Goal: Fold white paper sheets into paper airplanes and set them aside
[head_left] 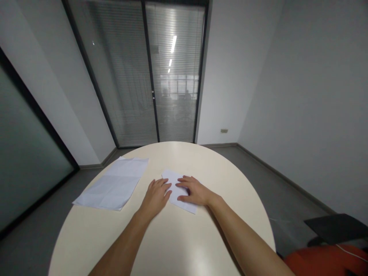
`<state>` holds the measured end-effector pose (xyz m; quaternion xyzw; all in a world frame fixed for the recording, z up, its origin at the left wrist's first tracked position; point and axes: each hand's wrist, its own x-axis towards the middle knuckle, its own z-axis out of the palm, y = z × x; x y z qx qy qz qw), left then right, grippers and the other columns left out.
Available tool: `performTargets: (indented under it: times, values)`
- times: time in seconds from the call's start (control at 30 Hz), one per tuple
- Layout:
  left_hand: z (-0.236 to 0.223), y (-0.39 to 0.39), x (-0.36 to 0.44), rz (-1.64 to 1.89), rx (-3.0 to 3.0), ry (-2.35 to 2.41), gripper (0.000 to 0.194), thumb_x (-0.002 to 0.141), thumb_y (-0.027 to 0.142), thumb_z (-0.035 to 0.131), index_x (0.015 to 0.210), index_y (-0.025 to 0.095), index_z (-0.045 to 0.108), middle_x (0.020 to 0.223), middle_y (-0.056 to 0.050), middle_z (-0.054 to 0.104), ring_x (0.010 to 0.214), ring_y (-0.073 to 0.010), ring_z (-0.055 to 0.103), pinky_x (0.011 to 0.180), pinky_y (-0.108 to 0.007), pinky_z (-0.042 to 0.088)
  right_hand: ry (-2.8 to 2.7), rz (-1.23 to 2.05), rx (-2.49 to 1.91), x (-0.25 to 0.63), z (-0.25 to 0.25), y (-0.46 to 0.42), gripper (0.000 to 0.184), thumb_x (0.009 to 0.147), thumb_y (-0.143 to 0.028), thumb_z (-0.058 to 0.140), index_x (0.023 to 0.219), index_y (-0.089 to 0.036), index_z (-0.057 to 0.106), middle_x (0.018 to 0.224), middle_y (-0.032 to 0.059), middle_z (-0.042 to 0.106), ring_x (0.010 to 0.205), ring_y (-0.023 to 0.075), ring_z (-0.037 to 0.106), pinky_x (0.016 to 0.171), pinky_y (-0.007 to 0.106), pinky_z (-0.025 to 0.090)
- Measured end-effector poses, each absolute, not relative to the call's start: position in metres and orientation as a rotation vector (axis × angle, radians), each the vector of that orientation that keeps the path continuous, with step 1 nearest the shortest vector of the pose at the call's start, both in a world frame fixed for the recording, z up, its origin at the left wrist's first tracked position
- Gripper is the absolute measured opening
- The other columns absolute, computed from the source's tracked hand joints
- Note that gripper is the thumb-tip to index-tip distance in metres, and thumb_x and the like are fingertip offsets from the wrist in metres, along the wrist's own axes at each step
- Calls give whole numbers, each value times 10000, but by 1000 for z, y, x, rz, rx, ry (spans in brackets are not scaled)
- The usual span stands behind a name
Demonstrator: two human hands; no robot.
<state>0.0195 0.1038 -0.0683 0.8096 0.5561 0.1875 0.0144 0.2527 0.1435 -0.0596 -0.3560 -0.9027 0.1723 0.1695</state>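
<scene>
Resting palm down near the centre of the frame, the left hand [156, 193] is touching the left edge of a small white sheet of paper [174, 194] with loosely parted fingers, its thumb standing away from the others. It is not gripping anything that shows. The right hand [195, 191] is arching over the right part of the same sheet, fingers reaching toward the left of the frame and the thumb spreading apart below them, so that hand, too, is lying part-way open without a visible grip (how firmly either one is pressing, I cannot tell). The small sheet is lying aslant on a round cream table [172, 237], its lower right corner showing below the right hand.

Toward the left of the frame, larger creased white paper [115, 184] is lying near the table's rim, well apart from the hands. A glazed door [176, 107] with slatted blinds is filling the upper middle, and a wall socket [224, 131] is showing right of centre. At the lower right, an orange-red seat [319, 260] is jutting into view.
</scene>
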Motion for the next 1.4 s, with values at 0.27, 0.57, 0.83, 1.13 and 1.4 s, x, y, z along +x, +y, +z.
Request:
performTargets:
  times: [0.27,0.57,0.83,1.13,1.4]
  values:
    - [-70,105,19,629,2533,1573,335,989,249,489,1253,229,695,1384,-91,648,1315,-230,563,1176,-484,339,-2514,421,-1145,255,-60,145,538,945,-512,602,1404,-232,598,1521,165,496,1451,400,370,1168,664,247]
    - [-70,106,22,680,2497,1473,294,963,190,521,1143,220,752,1315,-58,699,1232,-208,630,1109,-391,454,-2497,299,-1103,255,-66,151,493,943,-484,624,1337,-188,650,1441,168,574,1397,367,450,1156,546,349]
    - [-76,106,19,723,2519,1468,287,965,201,518,1150,225,737,1348,-66,675,1317,-241,569,1149,-450,422,-2495,264,-1036,255,-67,150,438,966,-430,594,1325,-186,649,1404,167,605,1335,328,519,1131,516,390]
    - [-77,107,16,723,2538,1379,287,952,235,554,1193,229,709,1341,-53,682,1321,-237,562,1151,-434,409,-2543,402,-1055,249,-64,143,518,986,-456,533,1451,-227,548,1540,157,477,1441,367,403,1170,622,288]
    - [-74,103,20,641,2565,1466,351,971,257,497,1283,239,657,1424,-82,616,1352,-238,523,1171,-480,359,-2543,456,-1085,251,-63,143,551,982,-474,531,1470,-219,529,1556,155,456,1456,383,375,1178,641,259]
